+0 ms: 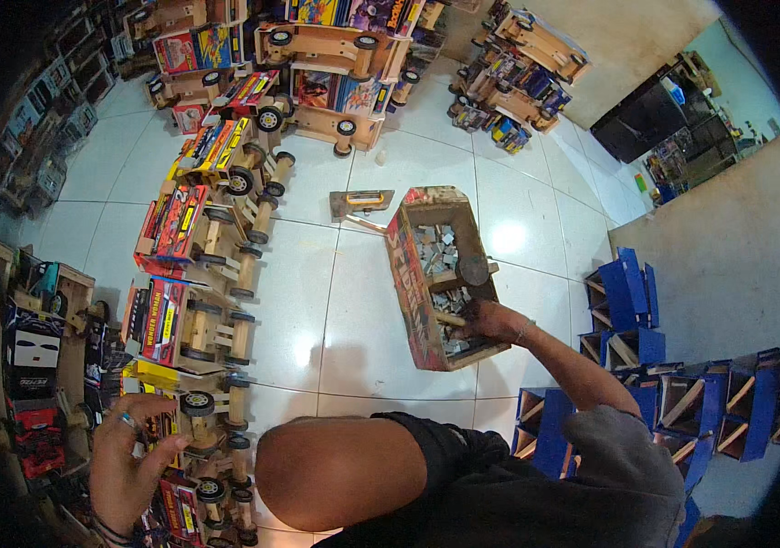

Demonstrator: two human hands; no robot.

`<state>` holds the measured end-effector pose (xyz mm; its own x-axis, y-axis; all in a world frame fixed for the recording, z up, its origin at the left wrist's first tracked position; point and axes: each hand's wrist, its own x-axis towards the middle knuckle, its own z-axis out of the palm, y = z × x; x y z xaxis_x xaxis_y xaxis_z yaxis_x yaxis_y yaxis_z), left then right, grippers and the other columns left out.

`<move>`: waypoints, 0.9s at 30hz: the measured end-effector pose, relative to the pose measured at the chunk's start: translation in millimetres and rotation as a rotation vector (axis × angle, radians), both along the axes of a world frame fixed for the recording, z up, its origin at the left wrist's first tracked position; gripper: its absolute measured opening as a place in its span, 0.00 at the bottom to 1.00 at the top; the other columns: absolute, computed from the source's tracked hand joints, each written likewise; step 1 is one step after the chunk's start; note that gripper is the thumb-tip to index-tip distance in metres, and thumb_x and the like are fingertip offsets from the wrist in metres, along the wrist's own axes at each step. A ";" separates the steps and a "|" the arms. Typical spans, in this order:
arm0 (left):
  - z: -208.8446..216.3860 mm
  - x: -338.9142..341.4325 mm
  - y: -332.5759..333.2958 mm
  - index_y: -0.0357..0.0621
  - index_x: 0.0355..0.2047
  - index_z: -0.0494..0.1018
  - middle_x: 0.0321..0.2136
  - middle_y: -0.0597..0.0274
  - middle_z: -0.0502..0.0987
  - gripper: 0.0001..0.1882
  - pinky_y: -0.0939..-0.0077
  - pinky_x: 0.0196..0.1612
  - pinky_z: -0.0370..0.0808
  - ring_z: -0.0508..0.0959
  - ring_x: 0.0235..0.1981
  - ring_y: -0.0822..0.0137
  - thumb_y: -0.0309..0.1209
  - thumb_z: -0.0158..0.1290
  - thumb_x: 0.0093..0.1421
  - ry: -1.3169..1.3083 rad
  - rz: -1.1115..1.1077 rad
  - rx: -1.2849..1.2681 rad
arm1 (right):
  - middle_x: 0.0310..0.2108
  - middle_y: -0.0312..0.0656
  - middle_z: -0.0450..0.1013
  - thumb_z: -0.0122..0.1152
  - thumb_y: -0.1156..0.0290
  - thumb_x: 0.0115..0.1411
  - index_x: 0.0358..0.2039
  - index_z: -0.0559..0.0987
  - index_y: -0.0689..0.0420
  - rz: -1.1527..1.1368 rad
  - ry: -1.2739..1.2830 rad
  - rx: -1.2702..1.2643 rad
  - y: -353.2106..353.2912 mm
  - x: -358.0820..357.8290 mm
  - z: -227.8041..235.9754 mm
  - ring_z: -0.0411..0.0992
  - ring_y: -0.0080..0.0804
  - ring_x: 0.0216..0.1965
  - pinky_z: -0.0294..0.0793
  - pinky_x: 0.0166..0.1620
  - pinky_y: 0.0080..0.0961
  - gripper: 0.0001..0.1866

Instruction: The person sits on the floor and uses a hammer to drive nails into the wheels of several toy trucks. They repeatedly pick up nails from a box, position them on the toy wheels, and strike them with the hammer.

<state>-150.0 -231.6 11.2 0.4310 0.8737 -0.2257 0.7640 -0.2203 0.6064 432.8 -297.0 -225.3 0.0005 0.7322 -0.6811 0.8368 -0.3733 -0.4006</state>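
Observation:
My right hand [497, 323] reaches into a long wooden box [407, 274] on the floor. Its fingers are bent down among the contents and lie in shadow, so their grip is hidden. A pale wooden stick [450, 319] lies against the fingertips. Many small grey metal pieces [438, 248] fill the box, and a round dark object [473, 269] sits at its right wall. At the lower left, my left hand [129, 461] is open, thumb and fingers apart, over a wooden toy truck [194, 416] with black wheels; I cannot tell whether it touches it.
Left of my knee runs a row of colourful toy trucks [170, 224]. More trucks [326, 82] are stacked at the back. A flat trowel-like tool [362, 201] lies beyond the box. Blue wooden parts [627, 292] stand at right, and dark toy trucks [35, 352] at far left.

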 end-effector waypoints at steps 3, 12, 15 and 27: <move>-0.7 13.4 -1.7 0.38 0.46 0.76 0.44 0.51 0.78 0.18 0.61 0.56 0.71 0.78 0.49 0.52 0.30 0.64 0.56 0.034 -0.052 0.050 | 0.41 0.58 0.80 0.68 0.45 0.57 0.47 0.81 0.65 0.085 -0.060 0.008 -2.2 1.6 9.0 0.79 0.50 0.41 0.75 0.49 0.41 0.33; -0.3 48.6 -17.1 0.39 0.46 0.77 0.47 0.50 0.78 0.18 0.60 0.57 0.71 0.78 0.50 0.49 0.29 0.65 0.56 -0.041 -0.071 0.003 | 0.37 0.58 0.79 0.60 0.59 0.65 0.42 0.82 0.61 0.053 -0.138 0.270 -16.8 20.0 -13.9 0.79 0.57 0.40 0.78 0.44 0.46 0.17; -4.6 54.0 -21.6 0.39 0.46 0.77 0.47 0.49 0.77 0.18 0.60 0.56 0.72 0.78 0.50 0.49 0.28 0.65 0.55 -0.026 -0.095 -0.020 | 0.34 0.59 0.79 0.58 0.62 0.65 0.40 0.81 0.61 0.142 -0.224 0.330 -17.4 18.5 -10.9 0.78 0.61 0.37 0.78 0.42 0.48 0.14; -22.3 57.1 -26.5 0.40 0.47 0.78 0.48 0.49 0.78 0.17 0.60 0.54 0.74 0.78 0.50 0.48 0.28 0.64 0.56 -0.059 -0.146 -0.074 | 0.35 0.56 0.80 0.66 0.69 0.59 0.39 0.84 0.62 -0.232 -0.207 0.511 7.6 -7.0 -43.4 0.79 0.56 0.35 0.78 0.39 0.45 0.11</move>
